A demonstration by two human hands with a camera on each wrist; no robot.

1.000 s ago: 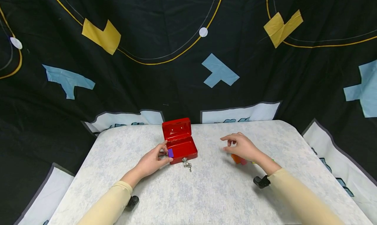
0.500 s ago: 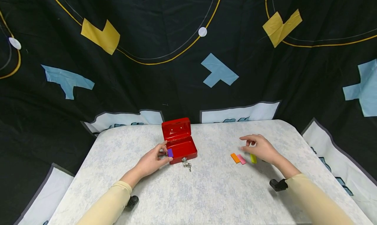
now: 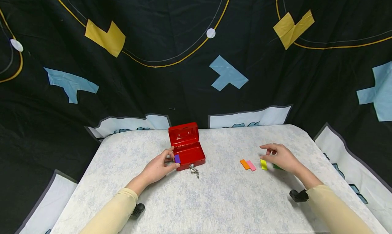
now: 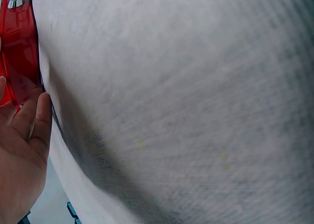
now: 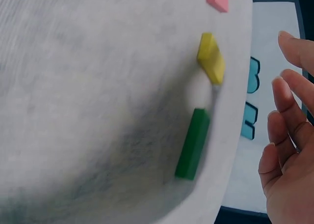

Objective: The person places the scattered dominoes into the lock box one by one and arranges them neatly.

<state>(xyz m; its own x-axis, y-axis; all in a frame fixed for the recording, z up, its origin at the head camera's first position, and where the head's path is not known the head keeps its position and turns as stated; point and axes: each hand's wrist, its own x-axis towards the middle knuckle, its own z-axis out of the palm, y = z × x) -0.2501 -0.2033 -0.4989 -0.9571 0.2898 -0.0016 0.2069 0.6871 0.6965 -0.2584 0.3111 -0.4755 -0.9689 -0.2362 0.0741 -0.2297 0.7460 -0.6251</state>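
A small red cash box (image 3: pixel 190 153) stands with its lid raised, a purple block (image 3: pixel 177 159) inside by the left wall. My left hand (image 3: pixel 158 166) grips the box's left side, thumb at the front corner and index finger farther back. In the left wrist view its fingers lie against the red box (image 4: pixel 22 47). My right hand (image 3: pixel 283 156) hovers above the table with fingers loosely bent, holding nothing. Below it lie a green block (image 5: pixel 193 144), partly hidden in the head view, and a yellow block (image 3: pixel 263 164). A pink block (image 3: pixel 251 165) and an orange block (image 3: pixel 244 164) lie farther left.
Keys (image 3: pixel 194 172) hang from the lock on the box's front. A pale patterned cloth covers the table (image 3: pixel 220 200). Behind the table hangs a black curtain (image 3: pixel 183 98) with blue and yellow shapes.
My right hand has moved right, past the orange, pink and yellow blocks, uncovering them, and is now over the green one. The left hand and the cash box have stayed in place.
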